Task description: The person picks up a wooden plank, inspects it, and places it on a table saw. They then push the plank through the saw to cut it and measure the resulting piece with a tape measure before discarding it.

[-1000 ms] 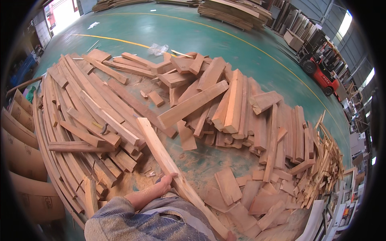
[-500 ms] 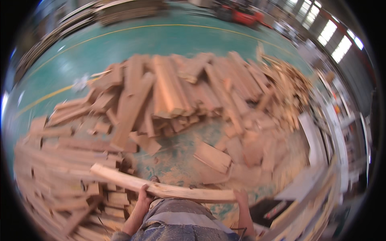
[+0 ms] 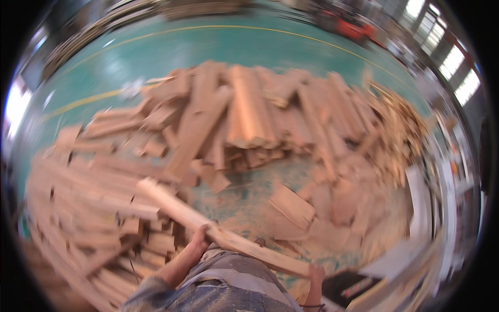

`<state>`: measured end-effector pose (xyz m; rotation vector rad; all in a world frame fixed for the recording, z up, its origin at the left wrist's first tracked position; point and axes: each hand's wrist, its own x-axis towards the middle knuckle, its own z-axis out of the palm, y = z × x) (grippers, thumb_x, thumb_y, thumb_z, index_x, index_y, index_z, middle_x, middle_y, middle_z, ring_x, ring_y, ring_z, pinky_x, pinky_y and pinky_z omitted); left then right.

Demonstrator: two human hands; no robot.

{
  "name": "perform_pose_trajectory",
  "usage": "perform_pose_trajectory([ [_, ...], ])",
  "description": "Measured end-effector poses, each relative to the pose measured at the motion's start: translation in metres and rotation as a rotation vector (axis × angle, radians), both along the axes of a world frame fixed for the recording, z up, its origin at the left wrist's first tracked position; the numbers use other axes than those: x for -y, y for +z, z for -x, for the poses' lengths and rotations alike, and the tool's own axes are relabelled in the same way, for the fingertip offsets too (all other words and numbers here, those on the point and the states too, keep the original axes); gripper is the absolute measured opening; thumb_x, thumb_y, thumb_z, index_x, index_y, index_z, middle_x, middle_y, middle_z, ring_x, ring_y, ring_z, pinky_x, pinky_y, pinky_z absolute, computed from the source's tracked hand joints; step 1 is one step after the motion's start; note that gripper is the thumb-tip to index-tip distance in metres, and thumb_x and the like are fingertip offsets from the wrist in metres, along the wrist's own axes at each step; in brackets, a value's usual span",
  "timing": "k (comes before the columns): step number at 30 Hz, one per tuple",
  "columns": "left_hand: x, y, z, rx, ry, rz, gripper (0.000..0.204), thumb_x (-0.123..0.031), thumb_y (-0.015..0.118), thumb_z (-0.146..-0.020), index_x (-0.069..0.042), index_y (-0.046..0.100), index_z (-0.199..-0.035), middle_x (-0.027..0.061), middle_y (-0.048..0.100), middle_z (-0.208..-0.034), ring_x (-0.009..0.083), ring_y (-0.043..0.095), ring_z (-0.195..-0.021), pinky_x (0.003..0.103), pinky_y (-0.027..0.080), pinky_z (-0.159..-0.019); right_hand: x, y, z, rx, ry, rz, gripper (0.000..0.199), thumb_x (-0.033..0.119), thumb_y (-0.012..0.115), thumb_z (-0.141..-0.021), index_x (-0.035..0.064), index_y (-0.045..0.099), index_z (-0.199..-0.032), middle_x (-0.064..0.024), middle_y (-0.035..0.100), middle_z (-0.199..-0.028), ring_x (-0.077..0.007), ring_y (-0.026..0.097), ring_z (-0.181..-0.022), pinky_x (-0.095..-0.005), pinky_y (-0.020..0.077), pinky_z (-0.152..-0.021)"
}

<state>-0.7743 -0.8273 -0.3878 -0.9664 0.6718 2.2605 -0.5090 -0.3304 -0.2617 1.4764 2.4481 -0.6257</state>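
A long pale wooden board point(image 3: 236, 242) lies across the front of my body, its far end angled up to the left. My left hand point(image 3: 200, 235) grips it near the middle, fingers wrapped round the near edge. At the right end, my right hand point(image 3: 316, 271) is closed on the board's tip. The board's left end reaches over a stack of cut timber point(image 3: 114, 208) on my left. Motion blur softens the fingers of both hands.
Ahead lies a big heap of wooden planks point(image 3: 249, 112) on the green floor point(image 3: 176, 44). Thin wood strips point(image 3: 397, 119) are piled to its right, with broad offcuts point(image 3: 293, 205) nearer me. A black panel point(image 3: 348, 286) sits at lower right. A red vehicle point(image 3: 348, 26) stands far back.
The board has tilted more, its right end dropping lower while its left end points farther ahead. My view has turned left, so the heap sits farther right. Both hands keep their hold.
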Motion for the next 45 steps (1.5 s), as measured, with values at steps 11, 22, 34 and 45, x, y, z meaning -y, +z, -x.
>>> perform_pose_trajectory([
  [11, -0.029, 0.054, -0.029, 0.305, 0.064, 0.470, 0.058, -0.021, 0.076, -0.081, 0.005, 0.056, -0.129, 0.0184, 0.067, -0.119, 0.0323, 0.067, -0.104, 0.046, 0.054, -0.094, 0.036, 0.129, 0.047, 0.759, 0.907, 0.179, 0.077, 0.058, 0.059, -0.090, -0.0029, 0.052, -0.136, -0.0375, 0.061, -0.117, -0.0526, 0.061, -0.106, -0.0548, 0.0532, -0.081],
  [22, 0.013, 0.075, -0.022, 0.374, 0.215, 0.344, 0.067, -0.032, 0.067, -0.086, -0.002, 0.045, -0.142, 0.0176, 0.056, -0.138, 0.0332, 0.052, -0.129, 0.049, 0.042, -0.108, 0.021, 0.073, 0.126, 0.184, 0.526, 0.165, 0.071, 0.054, 0.060, -0.089, -0.0023, 0.056, -0.132, -0.0339, 0.064, -0.112, -0.0484, 0.063, -0.102, -0.0527, 0.0534, -0.080],
  [34, 0.023, 0.050, -0.034, 0.266, 0.436, 0.320, 0.055, -0.017, 0.065, -0.089, 0.003, 0.048, -0.138, 0.0190, 0.062, -0.130, 0.0343, 0.061, -0.118, 0.046, 0.050, -0.103, 0.021, 0.053, 0.144, 0.060, 0.459, 0.222, 0.066, 0.050, 0.062, -0.089, -0.0020, 0.058, -0.129, -0.0321, 0.065, -0.111, -0.0469, 0.064, -0.101, -0.0515, 0.0533, -0.081],
  [45, 0.021, 0.062, -0.032, 0.310, 0.414, 0.384, 0.059, -0.020, 0.069, -0.087, 0.004, 0.049, -0.137, 0.0193, 0.063, -0.126, 0.0341, 0.063, -0.115, 0.048, 0.050, -0.101, 0.024, 0.048, 0.142, 0.034, 0.420, 0.245, 0.062, 0.047, 0.063, -0.089, -0.0017, 0.061, -0.126, -0.0305, 0.066, -0.109, -0.0455, 0.064, -0.100, -0.0504, 0.0532, -0.082],
])
